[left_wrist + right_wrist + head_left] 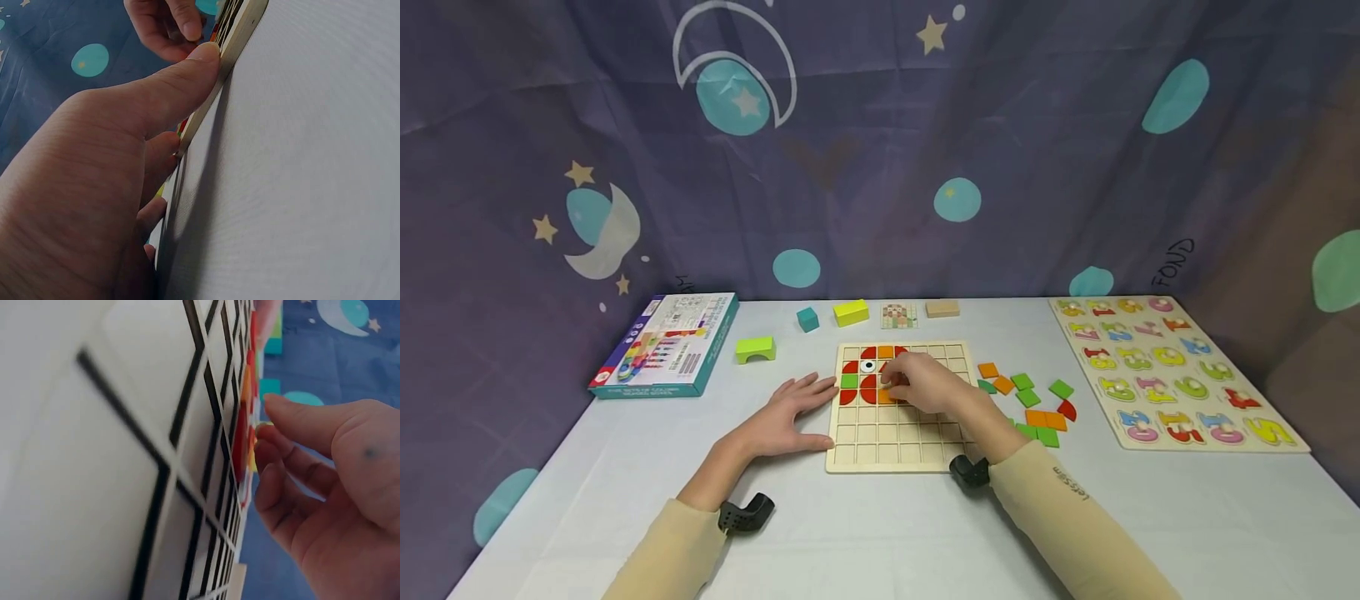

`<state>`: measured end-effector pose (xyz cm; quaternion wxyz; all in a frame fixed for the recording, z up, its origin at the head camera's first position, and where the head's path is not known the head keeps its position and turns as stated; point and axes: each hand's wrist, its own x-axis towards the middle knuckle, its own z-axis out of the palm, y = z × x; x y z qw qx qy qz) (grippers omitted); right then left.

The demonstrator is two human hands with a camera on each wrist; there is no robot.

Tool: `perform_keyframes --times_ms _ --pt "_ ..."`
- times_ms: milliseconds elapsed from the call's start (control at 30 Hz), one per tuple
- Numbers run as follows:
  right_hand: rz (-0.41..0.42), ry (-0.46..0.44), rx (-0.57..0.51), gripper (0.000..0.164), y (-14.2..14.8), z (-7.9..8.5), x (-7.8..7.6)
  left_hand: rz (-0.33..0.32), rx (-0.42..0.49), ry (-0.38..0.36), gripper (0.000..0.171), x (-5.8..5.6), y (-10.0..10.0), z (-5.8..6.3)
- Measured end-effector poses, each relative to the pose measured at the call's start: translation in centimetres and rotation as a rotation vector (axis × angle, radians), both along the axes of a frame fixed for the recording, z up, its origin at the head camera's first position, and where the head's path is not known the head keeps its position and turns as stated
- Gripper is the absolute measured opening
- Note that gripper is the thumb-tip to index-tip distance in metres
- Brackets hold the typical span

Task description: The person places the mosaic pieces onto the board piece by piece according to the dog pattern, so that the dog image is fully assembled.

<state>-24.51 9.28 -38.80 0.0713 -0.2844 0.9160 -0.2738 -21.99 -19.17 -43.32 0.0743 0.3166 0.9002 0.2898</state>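
A wooden grid board (880, 446) lies on the table, with red quarter-round pieces (847, 397), a green square (848, 381), orange squares and an eye tile (868, 366) set in its upper left cells. My left hand (786, 421) rests at the board's left side, fingers spread and thumb tip on the edge, as the left wrist view also shows. Over the board, my right hand (921, 383) is bent down at the coloured pieces, partly covering them. In the right wrist view, a gap shows between thumb and curled index finger, with nothing visible in it; a red piece (240, 444) lies beyond.
Loose green, orange and red pieces (1036, 418) lie right of the board. Behind it are a pattern card (899, 315) and several blocks, including a yellow one (851, 312). A number puzzle (1172, 367) lies far right, a flat box (666, 346) far left.
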Motion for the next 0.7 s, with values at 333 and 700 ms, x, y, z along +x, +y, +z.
perform_keyframes --times_ms 333,700 --pt "-0.048 -0.025 -0.126 0.018 5.1 0.7 0.2 0.005 -0.005 0.013 0.086 0.0 -0.1 -0.2" --pt "-0.213 -0.059 -0.146 0.023 11.4 0.9 0.6 -0.003 -0.011 0.028 0.086 0.0 -0.1 -0.3"
